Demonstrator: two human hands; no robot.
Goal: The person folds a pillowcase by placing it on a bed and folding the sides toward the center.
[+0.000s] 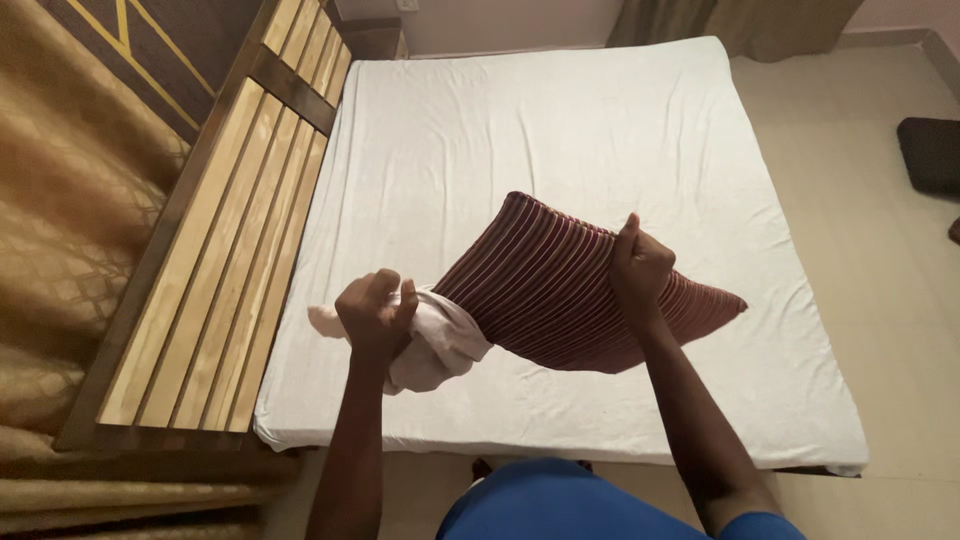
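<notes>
A striped maroon cushion (560, 290) is held in the air above the near half of a bed (560, 130), which is covered by a white sheet. The cushion is not in contact with the sheet. Its long axis is tilted: it runs from the lower left, toward the headboard side, to the upper right and then down to a pointed corner that is directed at the bed's foot edge. The stripes run roughly along that axis.

At the cushion's lower left end a pale inner pillow (440, 345) is exposed, bunched and hanging out of the cover's open mouth. The left hand (375, 312) is closed tightly around this pale fabric, with the fingers curled into a fist over it. The right hand (637, 265) is clenched on the cushion's upper edge, near its middle, where the striped cover is pinched between fingers and thumb. Both forearms are stretched forward from the near edge of the bed.

A slatted wooden headboard (230, 240) is seen along the bed's left edge, with golden curtains (70, 230) beyond it. A tiled floor (880, 300) lies past the bed's foot edge, and a dark object (930, 152) rests on it near the far right.
</notes>
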